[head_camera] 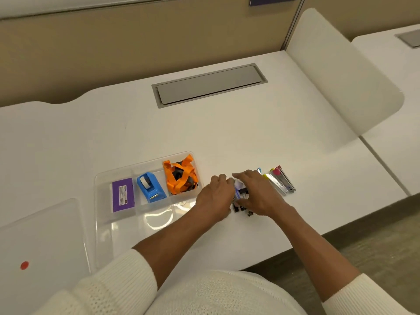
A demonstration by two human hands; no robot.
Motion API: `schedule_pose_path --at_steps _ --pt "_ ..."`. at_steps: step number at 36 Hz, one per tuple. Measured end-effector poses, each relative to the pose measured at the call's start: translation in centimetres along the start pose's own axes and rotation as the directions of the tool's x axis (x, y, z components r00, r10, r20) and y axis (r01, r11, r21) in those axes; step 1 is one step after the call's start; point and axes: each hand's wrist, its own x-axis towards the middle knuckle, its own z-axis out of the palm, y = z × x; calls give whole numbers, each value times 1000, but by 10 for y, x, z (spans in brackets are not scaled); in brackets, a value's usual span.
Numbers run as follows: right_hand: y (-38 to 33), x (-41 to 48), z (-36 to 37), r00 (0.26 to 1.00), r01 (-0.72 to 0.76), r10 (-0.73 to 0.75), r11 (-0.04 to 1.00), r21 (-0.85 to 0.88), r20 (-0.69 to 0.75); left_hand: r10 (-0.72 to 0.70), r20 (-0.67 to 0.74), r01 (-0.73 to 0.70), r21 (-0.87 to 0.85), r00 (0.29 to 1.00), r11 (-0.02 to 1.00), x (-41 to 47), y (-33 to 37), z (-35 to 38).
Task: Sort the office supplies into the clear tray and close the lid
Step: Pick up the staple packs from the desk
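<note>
The clear tray [102, 201] lies on the white desk with a purple box [123, 194], a blue tape dispenser [150, 187] and a bundle of orange lanyards [180, 175] in its far compartments. Just right of the tray, my left hand [216, 194] and my right hand [259, 192] close in from both sides on a small pile of black binder clips [241, 200]. The fingers hide most of the pile, so a firm hold cannot be told. The clear lid [41, 235] with a red dot lies left of the tray.
Colourful sticky tabs and metal clips [280, 180] lie right of my right hand. One stray small clip [250, 214] sits near the desk's front edge. A grey cable hatch [209, 85] is set in the desk farther back. A white divider [341, 76] rises at the right.
</note>
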Motion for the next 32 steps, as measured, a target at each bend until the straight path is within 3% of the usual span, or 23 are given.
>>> schedule_pose_path --at_steps 15,23,32 --pt "-7 32 7 993 -115 116 992 -41 12 -195 -95 170 -220 976 961 17 12 18" --pt "-11 42 10 980 -201 201 979 43 6 -243 -92 212 -265 966 941 17 6 20" --pt "-10 34 4 968 -205 229 958 202 -104 -267 -109 232 -260 958 937 5 13 1"
